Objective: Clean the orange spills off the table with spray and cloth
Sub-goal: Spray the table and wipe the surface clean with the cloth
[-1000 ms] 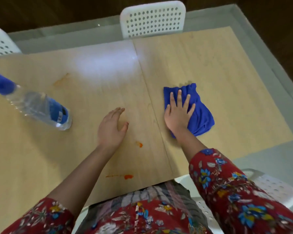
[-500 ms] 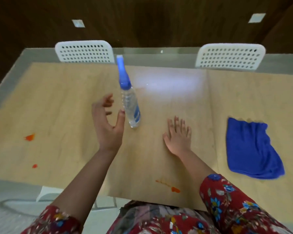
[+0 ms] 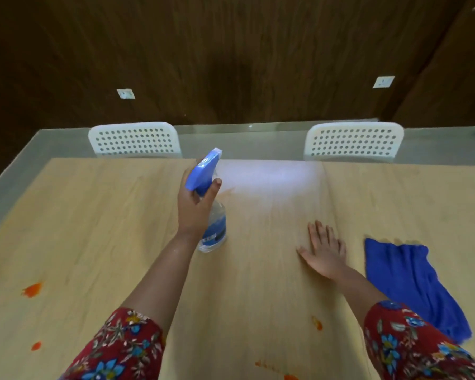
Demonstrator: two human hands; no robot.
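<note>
My left hand point(image 3: 195, 207) grips the neck of a clear spray bottle point(image 3: 213, 229) with a blue trigger head, upright at the middle of the wooden table point(image 3: 93, 229). Flat on the table to its right lies my right hand point(image 3: 324, 250), fingers spread and holding nothing. A blue cloth point(image 3: 406, 281) lies just right of that hand, not touched. Orange spills show at the left point(image 3: 32, 289), lower left point(image 3: 35, 345), near my right sleeve point(image 3: 317, 323) and at the bottom edge point(image 3: 274, 370). A faint orange smear point(image 3: 226, 192) sits past the bottle.
Two white perforated chairs point(image 3: 135, 139) point(image 3: 353, 142) stand at the table's far side. A glass border point(image 3: 11, 171) rims the wooden top. A dark wood wall with two small white plates rises behind.
My left hand has closed round the spray bottle, which it was only reaching for before. My right hand left the cloth and now lies flat beside it. The view has tilted up.
</note>
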